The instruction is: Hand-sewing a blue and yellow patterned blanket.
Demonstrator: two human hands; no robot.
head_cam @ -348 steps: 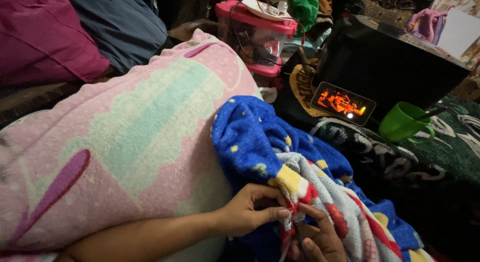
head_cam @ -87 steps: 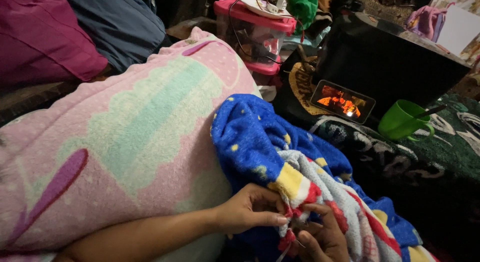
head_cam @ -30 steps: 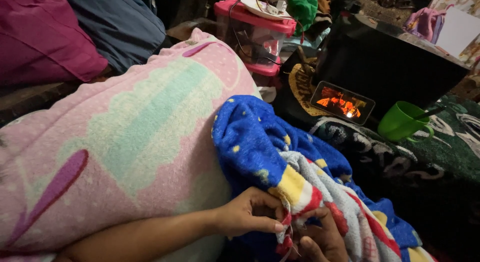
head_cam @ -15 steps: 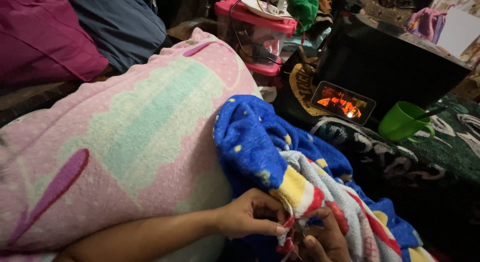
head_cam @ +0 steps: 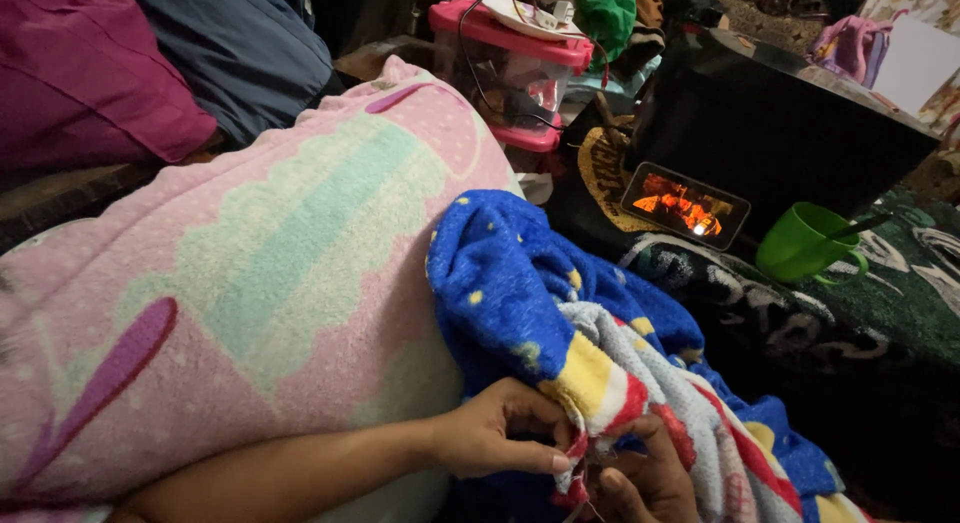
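My 2 hands work the edge of a fleece blanket in my lap, beside a heater's glow.

A big pink blanket (head_cam: 250, 283) with mint and purple shapes fills the left; against it bunches the blue fleece blanket (head_cam: 520, 283), dotted yellow, its underside grey with red, yellow and white stripes. A black heater (head_cam: 770, 133) shows orange flame, a green mug (head_cam: 805, 245) just beside it, a pink-lidded clear box (head_cam: 510, 53) behind. My left hand (head_cam: 495, 433) pinches the striped hem, fingers closed on it; my right hand (head_cam: 650, 483), low in frame, grips the same edge from below.
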